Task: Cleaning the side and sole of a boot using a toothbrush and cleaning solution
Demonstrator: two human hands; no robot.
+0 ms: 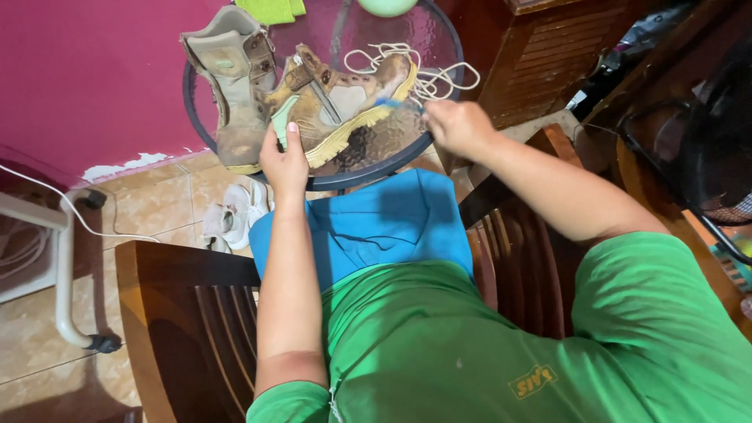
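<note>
A muddy tan boot [345, 106] lies on its side on the round glass table [439, 55], sole edge toward me. My left hand [283, 160] grips the boot at its heel, thumb on the green heel tab. My right hand [458, 125] holds a blue-handled brush [392, 103] against the toe end of the boot's sole. A second tan boot [235, 78] lies just left of the first. Loose cream laces [407, 63] are piled beyond the toe.
A green cloth [270, 9] and a pale green round object [386, 6] sit at the table's far edge. Dark wooden chairs [188, 313] flank my lap. White shoes [235, 213] lie on the tiled floor; a white pipe frame [63, 266] stands left.
</note>
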